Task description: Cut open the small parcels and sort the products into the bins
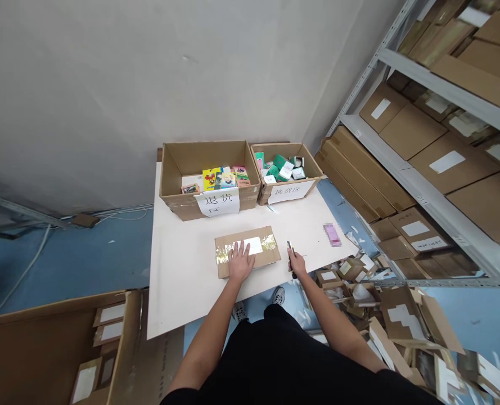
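Observation:
A taped cardboard parcel (pixel 228 265) with a white label lies on the white table, shiny tape along its top. My left hand (pixel 240 263) rests flat on it, fingers spread over the label's left part. To the right of the parcel, my right hand (pixel 297 264) is closed around a utility knife (pixel 289 246), its tip pointing away from me and apart from the parcel. Behind the parcel stand two open cartons: a larger carton (pixel 178 205) with colourful small boxes, and a smaller carton (pixel 312 185) with green and white boxes. Both carry handwritten paper signs.
On the table's right lies a pixelated pink item (pixel 332 235). The white table (pixel 169 270) stands against a grey wall. A large carton (pixel 118 360) with parcels is at lower left. Opened boxes (pixel 401 315) litter the floor at right, below a metal shelf (pixel 405 169) of cartons.

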A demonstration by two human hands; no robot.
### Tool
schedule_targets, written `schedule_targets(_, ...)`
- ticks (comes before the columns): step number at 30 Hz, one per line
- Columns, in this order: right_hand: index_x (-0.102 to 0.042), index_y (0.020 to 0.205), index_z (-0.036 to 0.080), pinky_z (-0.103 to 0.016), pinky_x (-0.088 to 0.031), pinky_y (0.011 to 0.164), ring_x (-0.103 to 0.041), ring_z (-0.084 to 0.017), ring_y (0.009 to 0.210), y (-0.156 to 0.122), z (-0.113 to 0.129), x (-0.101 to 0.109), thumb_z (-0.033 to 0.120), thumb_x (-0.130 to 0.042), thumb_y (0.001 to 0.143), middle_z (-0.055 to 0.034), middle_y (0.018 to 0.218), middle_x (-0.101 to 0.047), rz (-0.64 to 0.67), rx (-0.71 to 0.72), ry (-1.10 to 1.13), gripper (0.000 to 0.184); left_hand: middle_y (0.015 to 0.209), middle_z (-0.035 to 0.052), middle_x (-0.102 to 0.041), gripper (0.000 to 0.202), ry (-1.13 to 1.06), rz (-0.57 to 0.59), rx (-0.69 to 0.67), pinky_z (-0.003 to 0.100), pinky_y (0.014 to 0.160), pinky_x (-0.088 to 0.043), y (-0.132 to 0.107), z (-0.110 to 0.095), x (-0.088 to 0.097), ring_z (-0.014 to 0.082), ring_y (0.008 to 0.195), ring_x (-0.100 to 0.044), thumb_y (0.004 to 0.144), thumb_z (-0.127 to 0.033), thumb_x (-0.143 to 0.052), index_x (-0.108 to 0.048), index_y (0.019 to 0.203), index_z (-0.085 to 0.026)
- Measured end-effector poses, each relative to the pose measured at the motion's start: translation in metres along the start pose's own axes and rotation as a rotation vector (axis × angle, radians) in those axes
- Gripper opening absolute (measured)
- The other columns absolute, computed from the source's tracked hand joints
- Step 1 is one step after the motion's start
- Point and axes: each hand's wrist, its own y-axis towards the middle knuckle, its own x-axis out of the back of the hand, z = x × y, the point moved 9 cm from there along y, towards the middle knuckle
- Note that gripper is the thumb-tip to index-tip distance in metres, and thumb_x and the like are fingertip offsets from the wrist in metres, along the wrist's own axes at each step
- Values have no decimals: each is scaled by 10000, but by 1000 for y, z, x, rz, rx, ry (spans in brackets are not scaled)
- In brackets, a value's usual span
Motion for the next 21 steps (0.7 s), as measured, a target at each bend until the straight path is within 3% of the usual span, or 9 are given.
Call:
schedule_targets(2,-504,843,249,-259,-544,568,-689,-177,542,-9,-3,-23,714,-554,964,-23,704,-687,-19,-52,16,483,1696,91,-430,576,5,-3,-5,495,1258,-323,9,14,15,320,1573,-351,1063,-402,-335,-541,1565,-208)
schedule_targets(5,-517,934,259,-279,-571,577,-730,-195,615,-13,3,-47,688,-671,900,-59,886,-737,-27,-67,-8,457,1716,106,-391,575,43,-14,35,511,1257,-320,26,51,41,319,1590,-312,1047,-337,-334,-508,1579,-207)
schedule_targets(8,-547,1009,256,-313,-593,630,-765,-244,754,2,19,-47,664,-705,874,-84,963,-758,-60,-62,-43,457,1710,131,-393,600,85,47,106,565,1233,-339,31,84,52,351,1585,-301,1049,-375,-355,-427,1620,-205)
schedule_targets(10,-569,1062,246,-332,-600,707,-772,-281,913,21,34,-34,641,-743,841,-107,1031,-767,-118,-60,-86,485,1642,171,-482,592,117,59,130,550,1179,-408,23,88,53,373,1497,-419,1048,-393,-383,-451,1596,-178)
schedule_targets(13,-583,1113,232,-344,-589,797,-747,-309,1075,54,59,-10,645,-750,832,-149,1153,-757,-209,-86,-118,528,1353,232,-679,527,161,36,156,515,1030,-520,0,67,45,386,1238,-615,1023,-339,-435,-569,1486,-128)
schedule_targets(15,-583,1108,227,-341,-582,797,-742,-315,1092,74,75,3,661,-740,841,-164,1179,-751,-233,-102,-136,534,1248,211,-725,471,157,53,143,467,950,-561,-16,39,29,353,1130,-672,1010,-315,-462,-635,1415,-146)
schedule_targets(19,-586,1036,219,-299,-566,755,-750,-282,1044,98,95,10,567,-735,879,-139,1127,-763,-161,-54,-120,411,1633,141,-497,548,84,37,-54,415,1043,-543,-29,-22,1,323,1434,-524,1014,-281,-486,-527,1557,-220)
schedule_targets(21,-585,1034,216,-284,-563,711,-762,-243,945,98,90,4,519,-649,945,-114,1084,-770,-90,-44,20,322,1696,108,-424,569,42,64,-112,436,1091,-522,-30,-33,-11,343,1560,-374,1041,-312,-455,-477,1603,-226)
